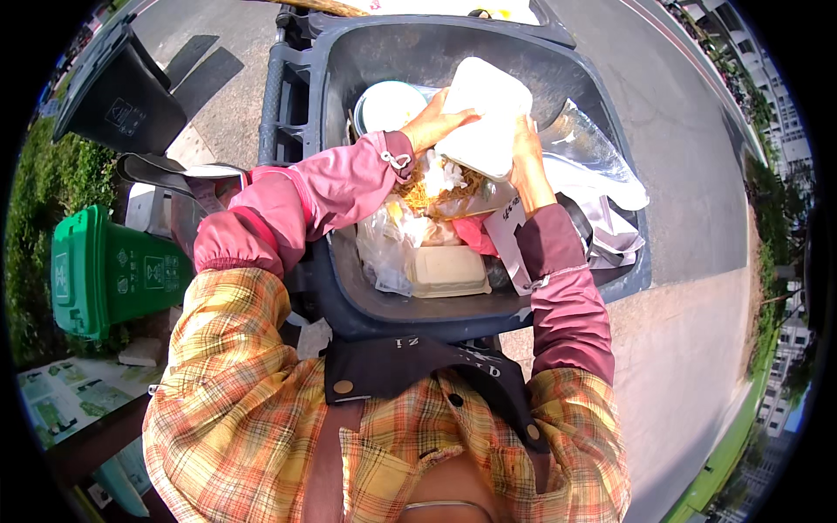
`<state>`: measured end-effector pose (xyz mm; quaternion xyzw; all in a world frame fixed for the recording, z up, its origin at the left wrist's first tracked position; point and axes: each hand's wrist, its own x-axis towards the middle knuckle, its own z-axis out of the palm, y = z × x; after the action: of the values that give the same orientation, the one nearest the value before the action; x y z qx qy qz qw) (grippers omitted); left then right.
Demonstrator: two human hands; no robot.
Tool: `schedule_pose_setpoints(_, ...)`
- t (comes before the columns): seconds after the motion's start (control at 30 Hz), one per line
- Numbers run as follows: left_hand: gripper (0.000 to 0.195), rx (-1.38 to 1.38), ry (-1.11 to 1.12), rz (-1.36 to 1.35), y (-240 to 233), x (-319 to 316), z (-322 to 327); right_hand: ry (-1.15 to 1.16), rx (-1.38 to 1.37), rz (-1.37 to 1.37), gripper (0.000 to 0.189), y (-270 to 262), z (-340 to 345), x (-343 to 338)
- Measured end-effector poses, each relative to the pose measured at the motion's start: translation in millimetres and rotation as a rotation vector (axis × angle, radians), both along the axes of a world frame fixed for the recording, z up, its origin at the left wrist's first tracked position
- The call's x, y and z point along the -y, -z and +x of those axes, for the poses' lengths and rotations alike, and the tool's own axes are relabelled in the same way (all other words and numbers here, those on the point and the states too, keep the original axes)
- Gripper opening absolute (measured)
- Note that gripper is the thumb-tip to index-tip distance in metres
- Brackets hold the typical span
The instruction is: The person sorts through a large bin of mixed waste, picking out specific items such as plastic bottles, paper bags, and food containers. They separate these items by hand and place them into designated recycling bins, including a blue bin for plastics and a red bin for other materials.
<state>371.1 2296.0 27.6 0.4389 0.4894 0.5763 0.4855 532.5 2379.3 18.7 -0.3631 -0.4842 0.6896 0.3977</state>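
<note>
Both of my hands are over an open dark grey wheeled bin (425, 320) filled with waste. A white takeaway food container (487, 118) is between them, gripped at its left edge by my left hand (435, 121) and at its right edge by my right hand (528, 157). Beneath it lie noodle-like food scraps (418, 196) with crumpled tissue. A round white lid or bowl (391, 108) rests to the left of the container. Lower in the bin are a closed beige food box (450, 271), clear plastic bags (386, 245) and a pink wrapper (476, 235). Silvery and white bags (595, 163) hang at the right rim.
A green wheeled bin (131, 274) and a dark bin (124, 98) stand at the left beside a hedge. A bag with dark straps (196, 183) is by my left forearm. At the lower left is a printed board (85, 392). Paved road (680, 163) runs along the right.
</note>
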Motion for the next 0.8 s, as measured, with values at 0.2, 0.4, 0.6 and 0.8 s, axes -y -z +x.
schedule_pose_setpoints(0.2, 0.055, -0.158, -0.052, -0.066, 6.4, 0.3, 3.3, -0.052, 0.067, -0.016, 0.055, -8.1, 1.3, 3.4)
schedule_pose_setpoints(0.4, 0.055, -0.209, 0.167, 0.004, -16.8, 15.8, 2.8, -0.026, 0.2, 0.133, 0.056, -3.5, -3.9, 1.4)
schedule_pose_setpoints(0.6, 0.051, -0.177, 0.208, -0.014, -35.5, 21.1, 13.6, -0.255, 0.402, 0.409, 0.057, -46.7, 6.4, 45.4)
schedule_pose_setpoints(0.8, 0.048, -0.132, 0.205, -0.032, -40.7, 19.9, 9.3, -0.549, 0.55, 0.56, 0.058, -50.7, -11.7, 72.7)
